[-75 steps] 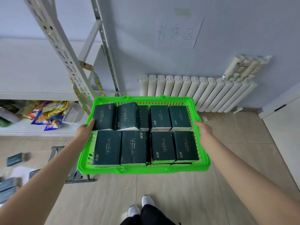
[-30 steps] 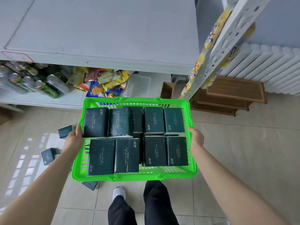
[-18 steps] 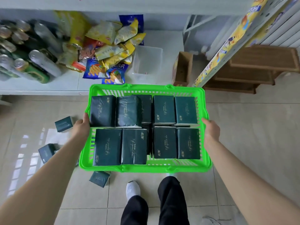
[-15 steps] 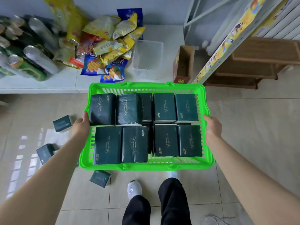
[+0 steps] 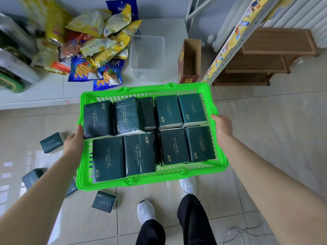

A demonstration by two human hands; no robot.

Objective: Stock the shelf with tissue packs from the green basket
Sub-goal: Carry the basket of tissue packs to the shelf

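Note:
I hold a green basket (image 5: 150, 179) in front of me above the tiled floor. My left hand (image 5: 74, 141) grips its left rim and my right hand (image 5: 222, 127) grips its right rim. Several dark green tissue packs (image 5: 138, 153) fill the basket in two rows, some stacked on others. The white lower shelf (image 5: 44, 92) lies just beyond the basket's far edge.
Snack bags (image 5: 99, 50), cans at the far left, a clear plastic tub (image 5: 147, 57) and a brown carton (image 5: 190, 61) sit on the shelf. Loose tissue packs (image 5: 104, 201) lie on the floor at the left. A shelf upright (image 5: 230, 45) and wooden racks (image 5: 265, 55) stand to the right.
I have turned from the wall to the shelf and bent lower. The basket has tilted a little, its right side farther from me, and sits nearer the lower shelf's edge.

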